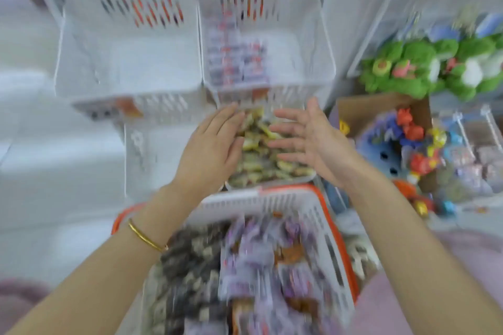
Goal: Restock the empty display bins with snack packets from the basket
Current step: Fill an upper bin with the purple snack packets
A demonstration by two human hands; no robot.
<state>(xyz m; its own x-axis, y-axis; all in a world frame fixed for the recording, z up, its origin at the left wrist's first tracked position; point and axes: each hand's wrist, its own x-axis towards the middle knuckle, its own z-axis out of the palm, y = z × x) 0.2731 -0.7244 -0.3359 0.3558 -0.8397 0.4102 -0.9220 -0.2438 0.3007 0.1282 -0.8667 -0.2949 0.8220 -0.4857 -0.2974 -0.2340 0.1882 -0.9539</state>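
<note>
The view is motion-blurred. My left hand [215,144] lies palm down on a heap of yellowish snack packets [261,163] in a low white bin [272,183]. My right hand [304,139] hovers at the heap's right side, palm turned inward and fingers spread, holding nothing. Close to me stands a white basket with orange rim [272,198], filled with purple packets [258,261] and dark packets [187,258]. Higher up, a white display bin [128,62] at left looks bare inside. The bin [313,62] beside it holds a row of red-and-white packets [236,60].
A cardboard box [381,109] of colourful small toys sits at right, with green plush toys [424,68] behind it. More white slotted bins with goods stand at the back. White floor shows at left.
</note>
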